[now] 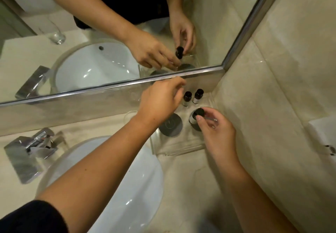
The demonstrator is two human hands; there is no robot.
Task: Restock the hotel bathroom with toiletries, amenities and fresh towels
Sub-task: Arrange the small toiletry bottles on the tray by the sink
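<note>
A clear acrylic tray [179,148] sits on the counter in the corner under the mirror. Two small black-capped bottles [187,98] [197,95] stand upright at its back. My right hand [216,132] pinches a third black-capped bottle [196,114] by its top, just above a dark round disc [197,128] in the tray. A second dark disc [170,125] lies to the left. My left hand [160,100] hovers over the tray's back left, fingers loosely curled beside the bottles, with nothing visible in them.
The white sink basin [112,178] is at lower left, with the chrome faucet [31,147] behind it. A clear drinking glass [129,117] stands behind my left wrist. The mirror frame [109,87] runs along the back. A white fixture [323,134] hangs on the tiled right wall.
</note>
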